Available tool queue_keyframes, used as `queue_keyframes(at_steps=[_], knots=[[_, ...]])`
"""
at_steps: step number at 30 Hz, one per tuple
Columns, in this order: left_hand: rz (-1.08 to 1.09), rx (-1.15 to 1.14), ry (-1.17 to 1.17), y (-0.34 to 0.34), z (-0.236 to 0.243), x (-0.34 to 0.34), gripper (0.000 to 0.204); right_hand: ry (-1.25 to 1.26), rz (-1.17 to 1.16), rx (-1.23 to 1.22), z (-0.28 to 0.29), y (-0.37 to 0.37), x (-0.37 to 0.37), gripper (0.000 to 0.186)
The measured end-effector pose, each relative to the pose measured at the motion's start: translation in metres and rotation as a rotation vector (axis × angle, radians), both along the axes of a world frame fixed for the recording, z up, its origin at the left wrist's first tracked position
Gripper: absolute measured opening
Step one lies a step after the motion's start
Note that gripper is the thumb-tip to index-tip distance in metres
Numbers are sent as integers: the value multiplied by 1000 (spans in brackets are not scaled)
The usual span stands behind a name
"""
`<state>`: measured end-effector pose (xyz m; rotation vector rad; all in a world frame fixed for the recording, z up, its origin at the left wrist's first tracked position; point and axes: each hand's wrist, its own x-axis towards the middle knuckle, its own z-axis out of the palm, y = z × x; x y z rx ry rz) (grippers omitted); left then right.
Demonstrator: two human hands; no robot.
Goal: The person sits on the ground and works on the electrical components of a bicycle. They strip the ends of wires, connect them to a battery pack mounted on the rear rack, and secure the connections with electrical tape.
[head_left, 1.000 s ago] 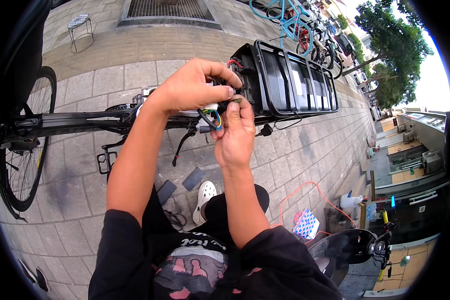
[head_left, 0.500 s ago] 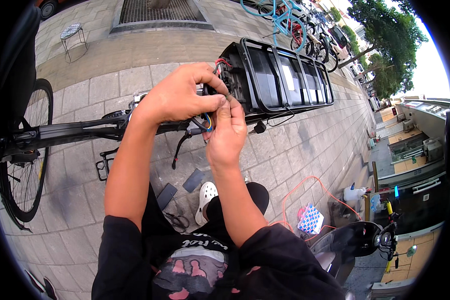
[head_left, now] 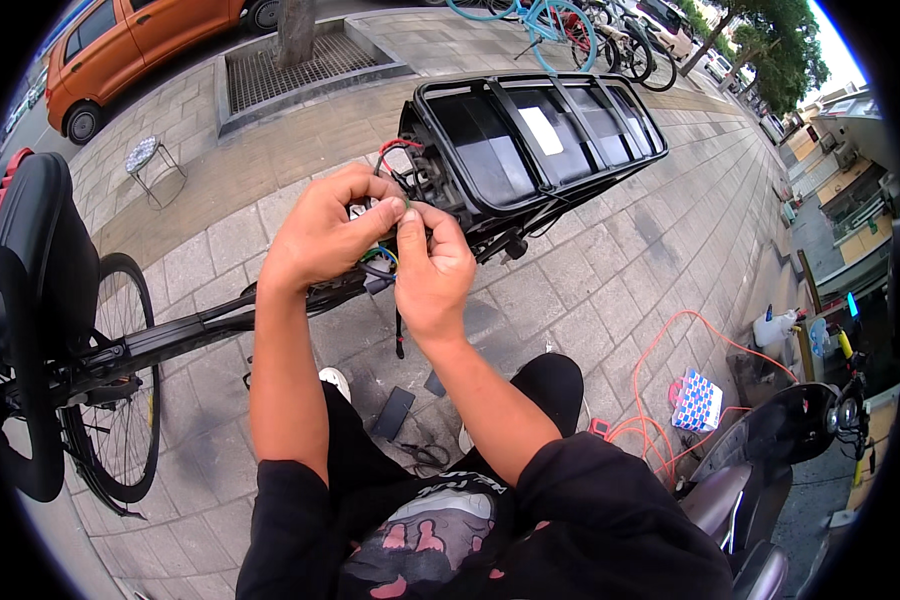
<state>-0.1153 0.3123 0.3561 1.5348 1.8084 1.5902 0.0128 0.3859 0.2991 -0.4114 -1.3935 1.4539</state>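
My two hands meet over an electric bike, at the near end of its black rear rack (head_left: 530,190). My left hand (head_left: 320,225) reaches in from the left, its thumb and forefinger pinched together. Against it press the thumb and fingertips of my right hand (head_left: 435,270). Between the fingertips is something tiny and thin, too small to name. Blue and yellow-green wires (head_left: 382,258) from a dark cable hang just below the fingers. Red wires (head_left: 398,144) curve above them, beside the rack's end. A black battery-like case (head_left: 480,150) sits within the rack.
The bike's black frame tube (head_left: 205,325) runs left to a wheel (head_left: 120,400) and a padded seat (head_left: 45,230). A phone-like dark slab (head_left: 393,413) lies on the paving near my legs. At right are an orange cable (head_left: 638,375), a checked box (head_left: 697,402) and a scooter (head_left: 770,440).
The view has swung, so an orange car and the padded seat show more at left. My hands stay pinched together, now slightly lower and further left in the picture.
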Motion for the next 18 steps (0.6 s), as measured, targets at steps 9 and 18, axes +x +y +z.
queue_keyframes(at_steps=[9, 18], knots=[[24, -66, -160, 3, -14, -6, 16, -139, -100, -8, 6, 1, -4, 18], [73, 16, -333, 3, -7, 5, 14, -270, -211, 64, 11, -5, -7, 18]])
